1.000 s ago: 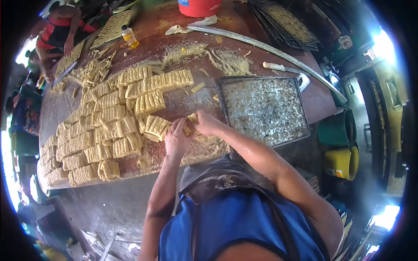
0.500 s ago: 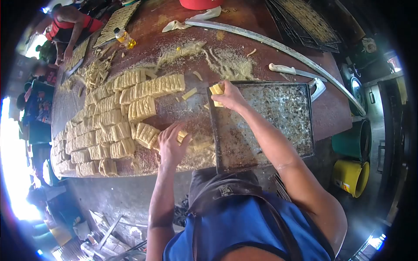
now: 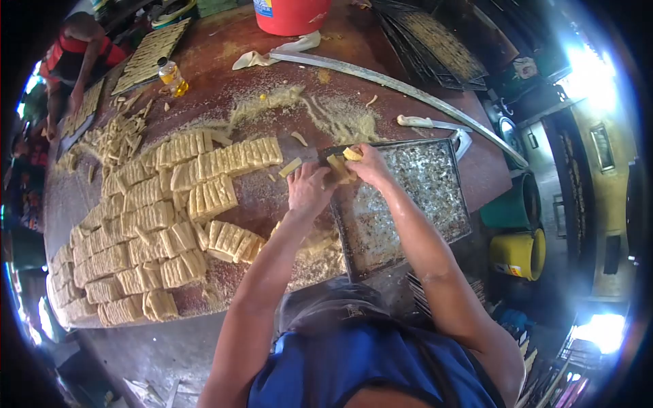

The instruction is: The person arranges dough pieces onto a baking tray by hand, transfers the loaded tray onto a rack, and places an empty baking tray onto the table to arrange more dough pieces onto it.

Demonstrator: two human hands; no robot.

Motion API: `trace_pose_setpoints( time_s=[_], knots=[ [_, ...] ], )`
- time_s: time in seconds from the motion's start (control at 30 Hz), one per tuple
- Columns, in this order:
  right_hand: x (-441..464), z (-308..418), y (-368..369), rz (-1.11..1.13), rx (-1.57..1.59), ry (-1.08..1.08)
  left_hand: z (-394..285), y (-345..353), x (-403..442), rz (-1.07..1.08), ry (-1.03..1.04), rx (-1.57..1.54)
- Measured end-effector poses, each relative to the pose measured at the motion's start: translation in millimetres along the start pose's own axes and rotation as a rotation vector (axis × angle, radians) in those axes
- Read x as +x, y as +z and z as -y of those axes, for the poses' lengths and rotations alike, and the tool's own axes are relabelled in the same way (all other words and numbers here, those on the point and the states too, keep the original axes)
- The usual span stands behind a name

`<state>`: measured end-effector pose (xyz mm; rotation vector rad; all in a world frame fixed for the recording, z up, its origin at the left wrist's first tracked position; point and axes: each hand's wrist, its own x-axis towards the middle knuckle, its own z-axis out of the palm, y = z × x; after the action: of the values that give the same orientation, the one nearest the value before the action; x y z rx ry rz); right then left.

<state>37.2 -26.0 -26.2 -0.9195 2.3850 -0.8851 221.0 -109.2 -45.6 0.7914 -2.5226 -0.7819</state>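
Observation:
My right hand (image 3: 371, 166) pinches a short yellow dough strip (image 3: 352, 154) over the far left corner of a dark, stained baking tray (image 3: 408, 204). Just below it, several more dough strips (image 3: 339, 168) lie between my two hands at the tray's left edge. My left hand (image 3: 309, 190) is closed beside that edge, its thumb side against these strips; its palm is hidden. A loose strip (image 3: 290, 167) lies near its fingertips. To the left, rows of cut dough strips (image 3: 136, 251) cover the table, with one leaning group (image 3: 231, 241) near my left forearm.
Flour dusts the red-brown table (image 3: 224, 88). A knife (image 3: 428, 122) and a long curved metal strip (image 3: 381, 78) lie beyond the tray. Farther back are a red bucket (image 3: 292, 17), a bottle of yellow liquid (image 3: 172, 76) and stacked trays (image 3: 435, 47). Another person (image 3: 81, 51) works at far left.
My left hand has moved from the leaning dough group up and right to the tray's edge. My right hand has stayed at the tray's corner. The camera view has shifted.

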Motion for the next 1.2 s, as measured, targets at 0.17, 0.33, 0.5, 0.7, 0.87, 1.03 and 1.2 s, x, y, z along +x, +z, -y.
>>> trace_pose_setpoints(
  time_s=[0.17, 0.33, 0.5, 0.7, 0.87, 1.03, 1.2],
  knots=[
    [-2, 6, -11, 0.044, 0.009, 0.107, -3, -4, 11, -0.083, 0.151, -0.037],
    [2, -2, -7, -0.024, 0.196, 0.103, -13, -8, 24, 0.075, 0.164, 0.005],
    [-13, 21, -9, 0.076, 0.208, 0.039, -5, -3, 17, -0.224, 0.002, -0.179],
    [-11, 34, 6, 0.105, -0.310, -0.147, -7, 21, -7, -0.143, -0.193, -0.056],
    [31, -24, -8, 0.377, 0.641, 0.142, -34, 19, -19, -0.167, -0.268, 0.051],
    [24, -22, -34, 0.247, 0.204, -0.027, -46, 12, 3, 0.006, -0.090, 0.207],
    [22, -22, -30, 0.209, 0.039, 0.016, -47, 1, 17, 0.166, -0.105, 0.279]
  ],
)
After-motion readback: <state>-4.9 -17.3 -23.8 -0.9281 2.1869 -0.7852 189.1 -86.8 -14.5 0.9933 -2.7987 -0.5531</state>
